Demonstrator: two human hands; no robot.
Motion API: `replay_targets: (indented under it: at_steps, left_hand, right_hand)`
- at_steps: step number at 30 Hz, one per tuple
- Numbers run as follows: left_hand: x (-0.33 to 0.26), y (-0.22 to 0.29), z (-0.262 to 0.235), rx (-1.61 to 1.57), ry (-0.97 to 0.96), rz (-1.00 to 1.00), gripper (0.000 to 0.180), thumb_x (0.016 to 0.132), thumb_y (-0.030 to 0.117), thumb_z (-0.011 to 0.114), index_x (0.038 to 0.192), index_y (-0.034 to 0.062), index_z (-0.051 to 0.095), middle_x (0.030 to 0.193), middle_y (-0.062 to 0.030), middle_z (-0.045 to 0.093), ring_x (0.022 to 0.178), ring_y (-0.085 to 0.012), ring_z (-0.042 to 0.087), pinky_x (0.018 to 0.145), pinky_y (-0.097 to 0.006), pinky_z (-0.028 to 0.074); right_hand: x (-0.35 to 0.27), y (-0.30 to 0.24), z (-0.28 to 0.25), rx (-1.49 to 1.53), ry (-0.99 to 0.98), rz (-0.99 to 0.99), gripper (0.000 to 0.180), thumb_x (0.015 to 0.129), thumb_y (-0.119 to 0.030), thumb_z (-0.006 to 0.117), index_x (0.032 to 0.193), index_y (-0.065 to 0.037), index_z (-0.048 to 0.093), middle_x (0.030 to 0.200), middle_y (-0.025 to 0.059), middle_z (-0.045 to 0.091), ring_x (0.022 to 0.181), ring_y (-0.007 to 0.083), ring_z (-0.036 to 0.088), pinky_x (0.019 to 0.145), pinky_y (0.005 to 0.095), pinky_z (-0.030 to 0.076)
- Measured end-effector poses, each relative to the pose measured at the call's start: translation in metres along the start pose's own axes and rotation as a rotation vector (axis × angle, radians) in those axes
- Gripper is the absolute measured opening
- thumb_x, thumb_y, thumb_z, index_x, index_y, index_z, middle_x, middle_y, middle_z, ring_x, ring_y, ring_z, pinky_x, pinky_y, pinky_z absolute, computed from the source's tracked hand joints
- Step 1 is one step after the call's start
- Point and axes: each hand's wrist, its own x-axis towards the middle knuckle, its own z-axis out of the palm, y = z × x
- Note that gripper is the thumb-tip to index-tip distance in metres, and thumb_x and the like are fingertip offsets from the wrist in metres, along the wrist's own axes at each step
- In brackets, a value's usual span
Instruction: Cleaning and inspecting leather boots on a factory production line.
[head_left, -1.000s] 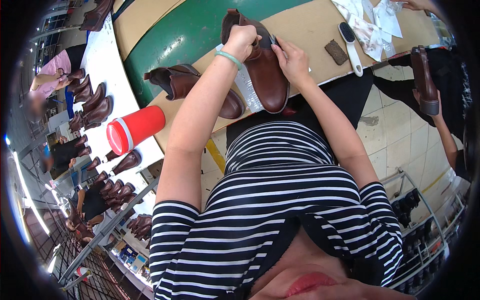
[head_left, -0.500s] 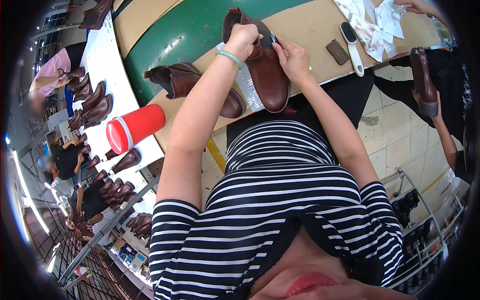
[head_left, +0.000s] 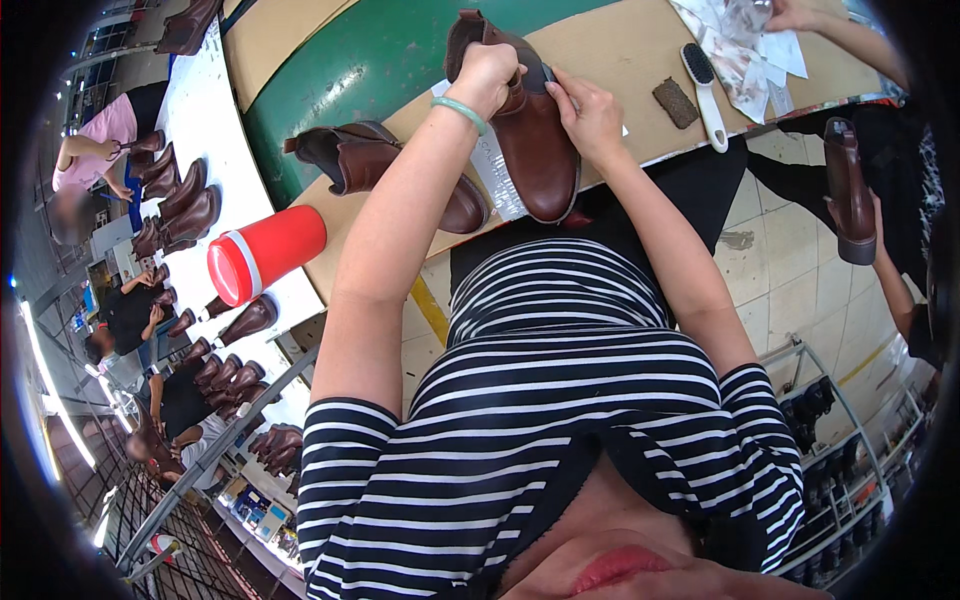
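My left hand is closed on the upper of a brown leather ankle boot, its fingers partly inside the opening. The toe of this boot points toward me at the table's near edge. Against the dark side panel of the boot, the thumb and fingers of my right hand are pinched together; whatever they hold is mostly hidden. A second brown ankle boot lies to the left, partly covered by my left forearm. Beneath the held boot shows a strip of printed clear plastic.
A red tumbler lies at the left. To the right are a white-handled brush, a brown block and stained cloths. A co-worker's hand holds something clear; another brown boot is held at far right.
My right hand has shifted slightly on the boot's side, and the small pale tip at its fingers shows less. The co-worker's hand at upper right has moved left, and the far-right boot has tilted.
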Motion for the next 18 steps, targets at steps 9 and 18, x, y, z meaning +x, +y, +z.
replay_targets:
  at_steps: [9,18]
  left_hand:
    - [-0.017,0.008,0.003,0.016,0.018,0.023,0.004,0.071,-0.012,0.062,0.074,-0.0121,0.059,0.080,-0.0098,0.056,0.069,-0.0171,0.051,0.062,-0.032,0.043]
    - [-0.011,0.005,0.005,0.002,0.032,0.030,0.005,0.071,-0.012,0.062,0.075,-0.0122,0.059,0.082,-0.0109,0.058,0.070,-0.0178,0.052,0.065,-0.032,0.045]
  right_hand:
    - [0.003,-0.002,-0.007,-0.047,-0.051,-0.035,0.023,0.089,-0.025,0.061,0.103,-0.008,0.069,0.085,0.0107,0.068,0.072,0.0307,0.065,0.061,0.0404,0.051]
    - [0.001,0.008,0.002,-0.020,0.070,-0.088,0.022,0.089,-0.022,0.060,0.103,-0.008,0.069,0.083,0.0115,0.067,0.070,0.0317,0.065,0.061,0.0397,0.052]
